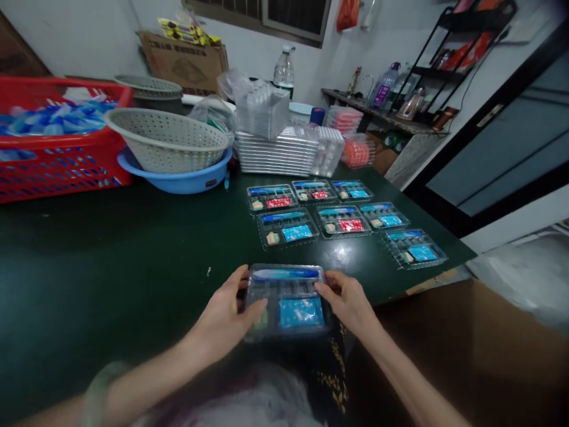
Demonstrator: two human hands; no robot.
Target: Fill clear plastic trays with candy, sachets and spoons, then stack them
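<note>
Between my two hands is a clear plastic blister tray point(291, 289) at the near edge of the table. A blue pen-like item point(287, 274) lies along its far slot, and a blue printed packet point(301, 312) sits in the near right compartment. My left hand point(233, 308) grips the tray's left side, its thumb over a small pale item point(261, 321). At the right side, my right hand point(347, 296) closes on the rim with the thumb on top. Beyond them several similar filled trays point(288, 227) lie in rows, with blue or red packets.
A red basket point(66, 163) of blue items stands at the left, beside a grey colander point(171, 139) in a blue basin point(186, 181). Stacked clear trays point(278, 151) stand at the back. An open cardboard box point(444, 332) is below the table's right edge.
</note>
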